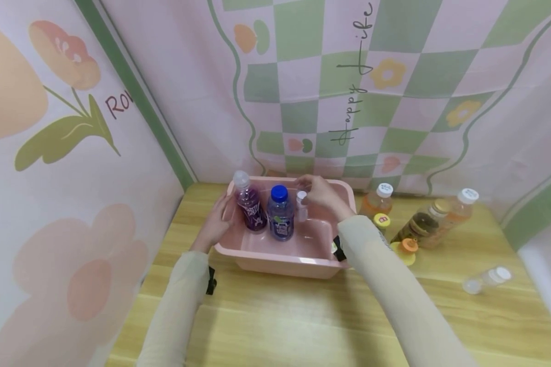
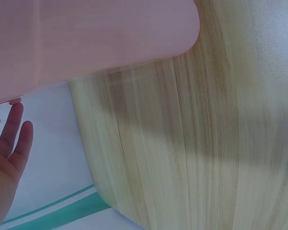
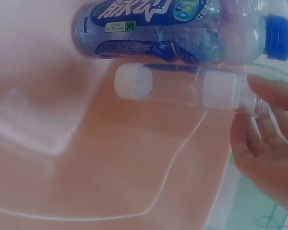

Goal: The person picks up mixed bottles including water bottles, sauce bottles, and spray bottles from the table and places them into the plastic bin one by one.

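My right hand (image 1: 319, 192) reaches over the far side of a pink basin (image 1: 284, 258). Thumb and fingers pinch the end of a small clear bottle (image 3: 175, 86) with white parts, held down inside the basin. Beside it stands a blue-capped drink bottle (image 1: 281, 216) with a blue label, and left of that a purple drink bottle (image 1: 251, 209) with a pale cap leans near the wall. My left hand (image 1: 215, 224) is at the basin's left rim; in the left wrist view its fingers (image 2: 24, 143) extend up to the rim from outside.
Right of the basin stand an orange drink bottle (image 1: 376, 204), a yellow-capped bottle (image 1: 381, 221), a dark drink bottle (image 1: 420, 224), a white-capped bottle (image 1: 461, 209) and a yellow container with an orange top (image 1: 408, 247). A small clear white-capped bottle (image 1: 486, 279) lies farther right on the wooden table (image 1: 275, 316).
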`<state>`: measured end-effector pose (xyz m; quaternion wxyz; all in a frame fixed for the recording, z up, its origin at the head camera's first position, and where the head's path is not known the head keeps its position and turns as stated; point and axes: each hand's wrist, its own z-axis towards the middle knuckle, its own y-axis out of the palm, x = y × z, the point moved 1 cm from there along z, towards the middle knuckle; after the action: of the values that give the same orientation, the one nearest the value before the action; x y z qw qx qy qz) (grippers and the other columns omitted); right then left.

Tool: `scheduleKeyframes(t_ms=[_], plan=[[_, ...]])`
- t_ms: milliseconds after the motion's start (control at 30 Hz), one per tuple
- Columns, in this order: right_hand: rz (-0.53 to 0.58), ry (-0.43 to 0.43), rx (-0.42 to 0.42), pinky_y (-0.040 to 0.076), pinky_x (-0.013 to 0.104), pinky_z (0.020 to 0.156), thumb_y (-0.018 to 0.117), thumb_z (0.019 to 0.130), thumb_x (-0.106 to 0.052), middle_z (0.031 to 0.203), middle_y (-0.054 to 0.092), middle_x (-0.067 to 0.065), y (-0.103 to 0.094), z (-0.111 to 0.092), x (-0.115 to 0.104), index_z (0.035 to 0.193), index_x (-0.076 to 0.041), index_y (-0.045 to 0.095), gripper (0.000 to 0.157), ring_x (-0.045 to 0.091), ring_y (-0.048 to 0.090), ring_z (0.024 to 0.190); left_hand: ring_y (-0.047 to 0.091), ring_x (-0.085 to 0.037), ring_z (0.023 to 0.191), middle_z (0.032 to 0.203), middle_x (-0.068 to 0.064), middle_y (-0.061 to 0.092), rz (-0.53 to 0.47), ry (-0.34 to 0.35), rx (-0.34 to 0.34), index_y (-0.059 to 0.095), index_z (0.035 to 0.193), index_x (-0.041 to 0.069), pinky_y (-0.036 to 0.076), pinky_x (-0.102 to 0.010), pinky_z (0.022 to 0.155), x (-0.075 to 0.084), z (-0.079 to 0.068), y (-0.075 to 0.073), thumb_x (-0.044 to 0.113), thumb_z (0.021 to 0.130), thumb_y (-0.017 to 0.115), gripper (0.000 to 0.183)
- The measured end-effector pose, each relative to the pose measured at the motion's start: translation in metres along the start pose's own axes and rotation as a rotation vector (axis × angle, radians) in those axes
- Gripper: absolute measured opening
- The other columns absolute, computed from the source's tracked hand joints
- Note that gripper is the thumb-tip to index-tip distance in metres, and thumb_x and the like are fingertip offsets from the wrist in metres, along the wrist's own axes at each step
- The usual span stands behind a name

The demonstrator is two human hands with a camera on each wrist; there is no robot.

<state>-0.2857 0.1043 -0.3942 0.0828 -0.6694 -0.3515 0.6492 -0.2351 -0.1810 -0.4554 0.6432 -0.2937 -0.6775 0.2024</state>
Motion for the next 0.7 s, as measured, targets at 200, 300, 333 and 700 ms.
scheduleKeyframes(t_ms=[200,300,333,700], plan=[[0.027,-0.014,-0.051,0.051,0.046,0.101,0.057,0.073,0.014,0.129,0.055,0.027,0.002,0.007,0.008,0.131,0.006,0.049,0.059,0.041,0.053,0.12,0.013,-0.036,0.148,0.163,-0.01,0.008,0.005,0.008,0.002,0.024,0.152,0.012,0.015,-0.057,0.12,0.0,0.001,0.0,0.001,0.085,0.057,0.075],[0.054,-0.003,-0.068,0.05,0.046,0.102,0.055,0.072,0.015,0.132,0.054,0.025,0.003,0.009,0.012,0.132,0.005,0.049,0.061,0.04,0.052,0.122,0.014,-0.037,0.148,0.163,-0.011,0.008,0.01,0.017,0.002,0.023,0.152,0.011,0.015,-0.057,0.12,0.0,0.001,-0.001,0.001,0.085,0.057,0.076],[0.058,-0.001,-0.073,0.05,0.046,0.102,0.055,0.072,0.015,0.132,0.053,0.026,0.004,0.01,0.014,0.132,0.005,0.049,0.061,0.041,0.051,0.122,0.014,-0.037,0.148,0.162,-0.011,0.008,0.01,0.019,0.002,0.023,0.152,0.011,0.015,-0.057,0.12,0.0,0.001,0.0,0.001,0.085,0.057,0.076],[0.035,0.018,-0.107,0.052,0.043,0.098,0.048,0.065,0.02,0.129,0.054,0.03,0.013,0.013,0.031,0.131,0.011,0.047,0.066,0.041,0.052,0.12,0.014,-0.036,0.148,0.163,-0.009,0.008,0.008,0.023,0.0,0.024,0.151,0.01,0.015,-0.055,0.121,0.0,0.001,-0.002,0.0,0.085,0.057,0.074]])
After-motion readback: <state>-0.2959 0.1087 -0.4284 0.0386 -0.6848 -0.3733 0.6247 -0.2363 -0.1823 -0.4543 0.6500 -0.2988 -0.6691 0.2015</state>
